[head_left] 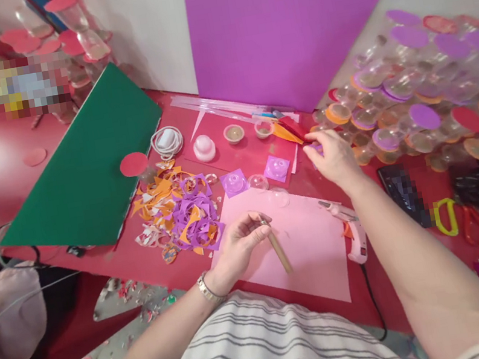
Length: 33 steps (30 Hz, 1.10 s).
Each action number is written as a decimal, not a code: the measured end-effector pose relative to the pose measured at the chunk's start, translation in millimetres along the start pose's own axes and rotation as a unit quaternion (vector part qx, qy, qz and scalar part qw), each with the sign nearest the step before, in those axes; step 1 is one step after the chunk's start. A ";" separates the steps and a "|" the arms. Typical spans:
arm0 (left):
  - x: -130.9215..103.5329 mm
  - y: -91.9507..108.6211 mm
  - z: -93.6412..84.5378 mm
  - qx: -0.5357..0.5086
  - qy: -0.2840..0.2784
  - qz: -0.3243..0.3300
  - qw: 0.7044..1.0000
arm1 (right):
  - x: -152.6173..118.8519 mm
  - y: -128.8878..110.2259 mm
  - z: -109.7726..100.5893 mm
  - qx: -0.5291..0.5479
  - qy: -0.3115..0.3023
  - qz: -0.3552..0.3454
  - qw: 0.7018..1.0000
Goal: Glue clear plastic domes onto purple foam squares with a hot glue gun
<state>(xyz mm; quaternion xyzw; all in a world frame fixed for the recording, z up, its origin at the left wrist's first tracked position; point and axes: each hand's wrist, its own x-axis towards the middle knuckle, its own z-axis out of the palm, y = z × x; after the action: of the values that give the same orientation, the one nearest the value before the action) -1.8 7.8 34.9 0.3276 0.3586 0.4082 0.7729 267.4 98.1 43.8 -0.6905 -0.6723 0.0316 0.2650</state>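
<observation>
My left hand (247, 239) pinches the upper end of a slim sand-coloured tube (281, 253), which hangs tilted over a pink sheet (311, 253). My right hand (335, 160) reaches to the back right with thumb and fingers drawn together at the tip of the orange (287, 133) and red pieces; a bit of purple shows under the fingers, and what they grip is unclear. Between the hands lie clear plastic domes on purple squares (234, 182) and a loose clear dome (258, 183). Small cups of sand (234, 135) stand farther back. A pink glue gun (354, 240) lies on the sheet's right edge.
Orange and purple scraps (190, 212) are heaped at left, by a leaning green board (90, 167). Stacked clear hourglass shapes (413, 95) crowd the right. A phone (401, 189), yellow-handled scissors (445, 217) and a purple board (279, 32) are around. Another person's clothing (5, 317) shows at left.
</observation>
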 end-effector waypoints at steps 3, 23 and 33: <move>-1.0 1.4 -7.0 -0.027 -0.014 -0.020 0.999 | 34.6 10.6 24.2 -0.028 -0.015 -0.006 0.999; -2.7 5.7 -17.5 -0.101 0.036 -0.112 0.988 | 33.2 -19.3 2.3 -0.097 0.014 0.074 0.992; -25.1 -9.3 -25.6 -0.018 0.038 -0.094 0.995 | -155.7 -96.2 -6.8 0.137 -0.100 -0.067 0.983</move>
<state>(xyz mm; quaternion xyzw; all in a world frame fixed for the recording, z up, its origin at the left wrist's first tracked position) -29.4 -12.7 21.2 0.2626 0.4093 0.3523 0.7996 167.8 -55.5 40.3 -0.5943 -0.7297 0.1743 0.2896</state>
